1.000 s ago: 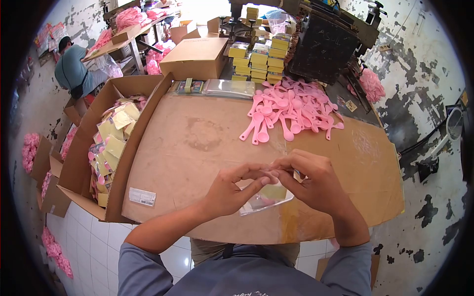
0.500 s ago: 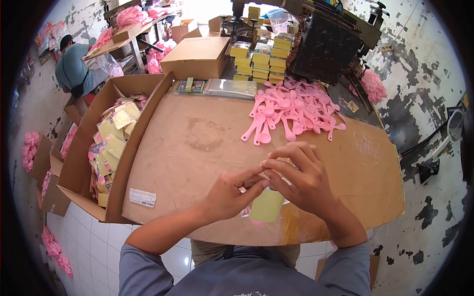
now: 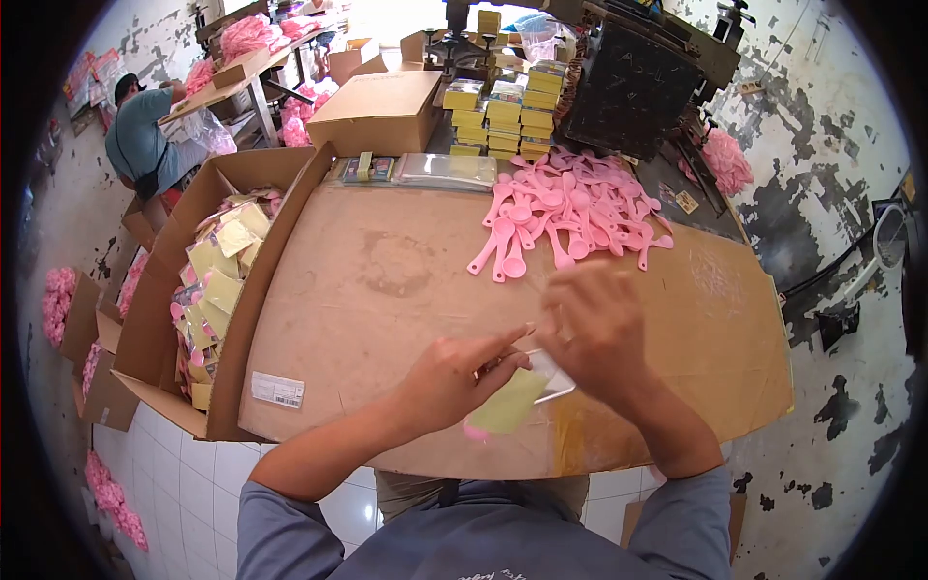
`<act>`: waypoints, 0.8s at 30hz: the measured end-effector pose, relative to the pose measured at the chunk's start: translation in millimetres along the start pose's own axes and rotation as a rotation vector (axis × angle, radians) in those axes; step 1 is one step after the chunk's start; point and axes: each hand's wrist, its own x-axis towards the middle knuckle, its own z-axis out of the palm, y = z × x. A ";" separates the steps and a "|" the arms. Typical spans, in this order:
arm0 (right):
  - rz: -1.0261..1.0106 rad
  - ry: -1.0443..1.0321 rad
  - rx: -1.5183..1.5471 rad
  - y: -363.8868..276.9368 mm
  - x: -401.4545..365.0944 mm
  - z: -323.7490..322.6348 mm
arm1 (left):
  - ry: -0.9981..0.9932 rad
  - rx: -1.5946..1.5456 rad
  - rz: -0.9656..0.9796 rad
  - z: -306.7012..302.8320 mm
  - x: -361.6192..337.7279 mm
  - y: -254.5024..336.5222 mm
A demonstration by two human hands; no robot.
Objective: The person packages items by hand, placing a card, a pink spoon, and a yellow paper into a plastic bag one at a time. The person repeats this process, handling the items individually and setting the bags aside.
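My left hand (image 3: 452, 375) pinches a small clear bag (image 3: 517, 396) holding a yellow card and a pink spoon, low over the front of the cardboard-covered table (image 3: 387, 290). My right hand (image 3: 590, 324) is blurred just above and to the right of the bag, fingers bent, apart from or barely touching its top edge. A heap of pink plastic spoons (image 3: 570, 208) lies at the back right of the table, beyond the right hand.
An open cardboard box (image 3: 174, 280) of filled bags stands at the left. Stacks of yellow packs (image 3: 503, 116), a closed carton (image 3: 382, 111) and a dark machine (image 3: 633, 87) line the back. A tray of clear bags (image 3: 425, 171) lies behind. Another person (image 3: 140, 135) works far left.
The bag has turned down and now hangs from my left hand. My right hand has come off the bag's top and moved up and to the right.
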 end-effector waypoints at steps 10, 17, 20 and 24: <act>0.840 -0.110 1.241 226.3 -124.5 -102.1 | 0.015 -0.545 -0.402 -10.0 2.1 2.3; 0.713 0.108 -0.361 192.8 -148.3 -73.6 | 0.075 -0.585 -0.353 0.6 2.5 -5.4; 0.742 -0.053 0.033 121.0 -101.3 -64.6 | 0.062 -0.601 -0.399 2.0 4.3 -3.8; 0.552 -0.309 0.721 23.0 -56.9 -32.7 | 0.037 -0.601 -0.432 1.3 3.9 -3.1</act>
